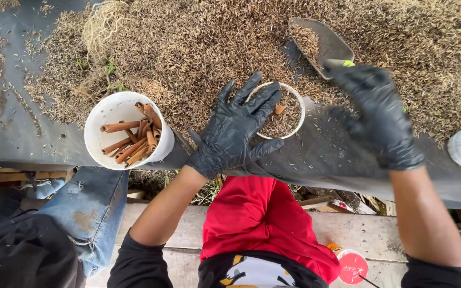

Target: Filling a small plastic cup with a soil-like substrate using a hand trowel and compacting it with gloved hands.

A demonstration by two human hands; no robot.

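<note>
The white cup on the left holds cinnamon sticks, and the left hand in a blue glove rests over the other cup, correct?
Not quite. The head view shows the left hand in a black glove, not blue. It rests over the other cup; the white cup does hold cinnamon sticks.

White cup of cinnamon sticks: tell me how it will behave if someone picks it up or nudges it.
The white cup looks thin-walled, so probably light and squeezable. It appears tilted on the black sheet, so a nudge might tip it. The cinnamon sticks lie loose and would likely slide out.
</note>
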